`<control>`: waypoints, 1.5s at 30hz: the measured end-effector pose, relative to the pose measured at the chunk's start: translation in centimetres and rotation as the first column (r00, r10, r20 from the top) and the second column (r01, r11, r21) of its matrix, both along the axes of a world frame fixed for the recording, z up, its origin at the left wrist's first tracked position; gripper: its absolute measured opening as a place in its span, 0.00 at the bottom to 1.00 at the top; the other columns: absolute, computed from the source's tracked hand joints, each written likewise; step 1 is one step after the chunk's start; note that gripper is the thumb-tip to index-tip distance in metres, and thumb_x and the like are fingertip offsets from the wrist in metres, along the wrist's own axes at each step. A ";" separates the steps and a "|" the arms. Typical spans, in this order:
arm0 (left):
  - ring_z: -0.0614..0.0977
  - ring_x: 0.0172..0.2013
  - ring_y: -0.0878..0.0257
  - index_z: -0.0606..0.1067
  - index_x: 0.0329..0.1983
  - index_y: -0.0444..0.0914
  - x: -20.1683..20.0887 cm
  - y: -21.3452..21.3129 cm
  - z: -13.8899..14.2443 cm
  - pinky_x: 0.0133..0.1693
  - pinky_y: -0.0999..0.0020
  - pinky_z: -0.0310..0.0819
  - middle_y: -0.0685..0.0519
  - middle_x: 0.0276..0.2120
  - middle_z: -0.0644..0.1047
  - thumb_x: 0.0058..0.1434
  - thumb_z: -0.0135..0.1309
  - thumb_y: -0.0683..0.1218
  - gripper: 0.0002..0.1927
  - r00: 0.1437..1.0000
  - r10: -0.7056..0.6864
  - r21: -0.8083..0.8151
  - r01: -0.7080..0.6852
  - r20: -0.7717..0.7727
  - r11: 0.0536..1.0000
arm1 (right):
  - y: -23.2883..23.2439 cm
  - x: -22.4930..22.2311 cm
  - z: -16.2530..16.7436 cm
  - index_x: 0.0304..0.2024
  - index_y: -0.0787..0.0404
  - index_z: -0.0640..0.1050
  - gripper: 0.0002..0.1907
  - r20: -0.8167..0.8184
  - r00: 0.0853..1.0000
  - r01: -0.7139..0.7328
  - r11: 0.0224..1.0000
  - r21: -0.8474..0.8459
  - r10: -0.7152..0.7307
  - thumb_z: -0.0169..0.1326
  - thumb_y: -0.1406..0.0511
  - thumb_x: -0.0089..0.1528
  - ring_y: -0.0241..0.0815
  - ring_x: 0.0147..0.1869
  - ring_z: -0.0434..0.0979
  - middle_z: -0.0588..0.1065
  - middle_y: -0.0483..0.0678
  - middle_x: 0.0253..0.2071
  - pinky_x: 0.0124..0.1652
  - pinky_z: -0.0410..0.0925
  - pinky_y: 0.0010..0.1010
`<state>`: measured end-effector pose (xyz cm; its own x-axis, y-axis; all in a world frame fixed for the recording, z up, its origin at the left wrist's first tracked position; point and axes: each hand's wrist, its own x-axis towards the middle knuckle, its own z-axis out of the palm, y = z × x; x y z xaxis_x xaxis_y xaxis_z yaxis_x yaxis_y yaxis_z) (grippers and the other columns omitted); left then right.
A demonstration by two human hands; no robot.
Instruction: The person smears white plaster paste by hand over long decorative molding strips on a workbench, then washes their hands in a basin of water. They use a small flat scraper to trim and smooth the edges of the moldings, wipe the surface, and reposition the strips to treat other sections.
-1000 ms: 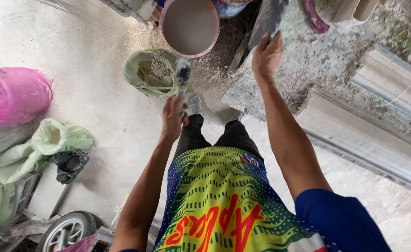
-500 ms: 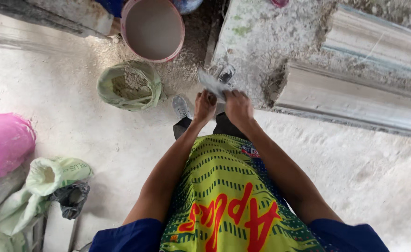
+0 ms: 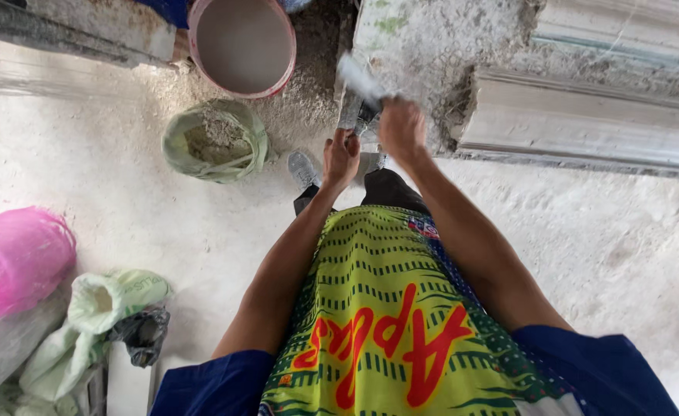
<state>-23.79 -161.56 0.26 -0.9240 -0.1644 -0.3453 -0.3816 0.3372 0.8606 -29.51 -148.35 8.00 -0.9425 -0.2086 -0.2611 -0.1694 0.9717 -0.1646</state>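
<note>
I look down my green and yellow patterned shirt at a dusty floor. My right hand (image 3: 401, 129) is closed around a pale, motion-blurred object (image 3: 357, 79) that sticks up and to the left over the edge of a plaster-caked slab (image 3: 439, 38). A dark part of it (image 3: 367, 115) shows just left of the knuckles. My left hand (image 3: 342, 158) hangs just below and to the left, fingers curled and close to that dark end. Whether it grips anything is unclear. My grey shoe (image 3: 303, 168) shows beneath the left hand.
A pink-rimmed bucket (image 3: 243, 46) of grey mix stands at the top. A green sack (image 3: 214, 142) of grey powder sits below it. Long pale moulded pieces (image 3: 586, 123) lie at the right. A pink bag (image 3: 16, 258) and pale green sacks (image 3: 108, 300) lie at the left.
My right arm, first stretched toward the slab, came back to meet the left hand. The right hand has since lifted slightly with the pale object, and the view has shifted.
</note>
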 end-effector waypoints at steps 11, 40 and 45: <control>0.77 0.38 0.62 0.74 0.53 0.37 3.0 -7.8 0.9 0.40 0.67 0.73 0.49 0.40 0.76 0.70 0.53 0.47 0.12 0.983 0.089 0.200 -0.055 -0.162 0.978 | 2.1 -3.9 4.1 0.65 0.62 0.72 0.24 -0.115 0.980 -0.157 0.987 0.041 0.161 0.50 0.71 0.65 0.62 0.54 0.74 0.72 0.63 0.52 0.46 0.72 0.54; 0.70 0.18 0.70 0.69 0.51 0.32 11.9 -16.8 2.7 0.19 0.74 0.62 0.55 0.23 0.71 0.69 0.55 0.48 0.17 0.707 0.695 0.329 -0.692 0.129 0.643 | 9.0 -11.9 2.3 0.67 0.70 0.60 0.26 0.093 0.924 0.382 0.890 -0.250 -0.370 0.49 0.69 0.68 0.36 0.23 0.64 0.72 0.51 0.30 0.16 0.58 0.29; 0.71 0.19 0.71 0.71 0.51 0.32 9.9 -15.5 2.9 0.20 0.74 0.63 0.55 0.28 0.72 0.70 0.56 0.49 0.16 0.768 0.630 0.307 -0.631 0.115 0.713 | 2.5 -7.2 1.5 0.67 0.59 0.62 0.21 -0.482 0.865 -0.097 0.893 -0.439 -0.143 0.49 0.74 0.74 0.36 0.39 0.70 0.70 0.52 0.44 0.25 0.69 0.25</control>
